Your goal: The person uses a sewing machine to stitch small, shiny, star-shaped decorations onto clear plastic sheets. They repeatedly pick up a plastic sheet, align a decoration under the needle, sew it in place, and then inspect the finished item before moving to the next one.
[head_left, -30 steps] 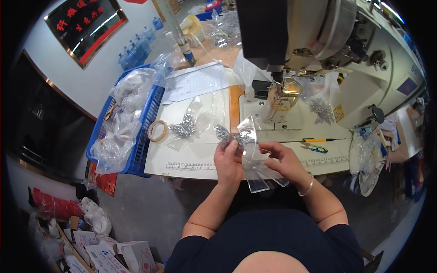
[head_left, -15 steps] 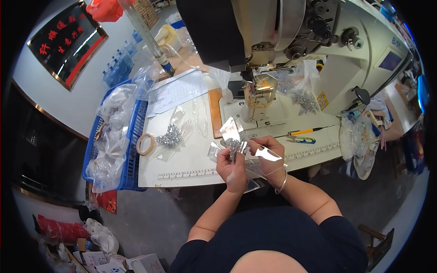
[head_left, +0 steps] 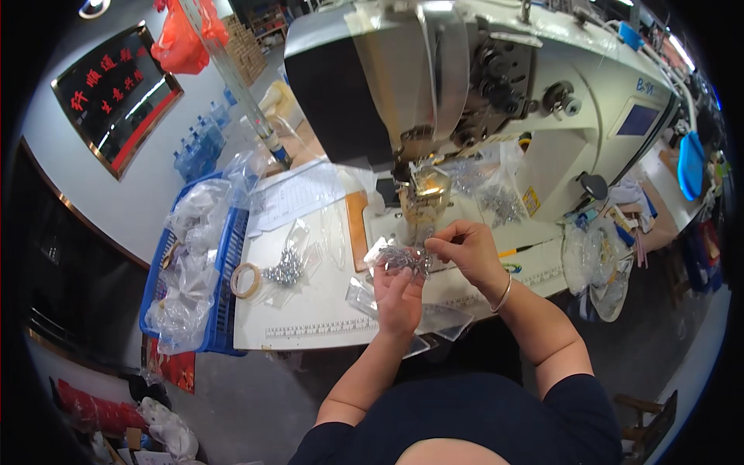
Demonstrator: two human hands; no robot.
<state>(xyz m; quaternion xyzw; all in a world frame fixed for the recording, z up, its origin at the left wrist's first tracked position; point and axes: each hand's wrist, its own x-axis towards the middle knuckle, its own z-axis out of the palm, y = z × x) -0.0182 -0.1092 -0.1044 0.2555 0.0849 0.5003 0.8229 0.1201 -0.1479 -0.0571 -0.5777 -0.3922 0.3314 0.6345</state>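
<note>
At the desk (head_left: 310, 325) near a sewing machine (head_left: 480, 101), the left hand (head_left: 397, 291) and right hand (head_left: 465, 248) together grip a clear bag of small metal parts (head_left: 399, 257).

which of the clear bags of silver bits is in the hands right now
The clear bag pinched between the left hand and right hand, in front of the sewing machine. The similar bag beside the tape roll lies untouched on the table.
</note>
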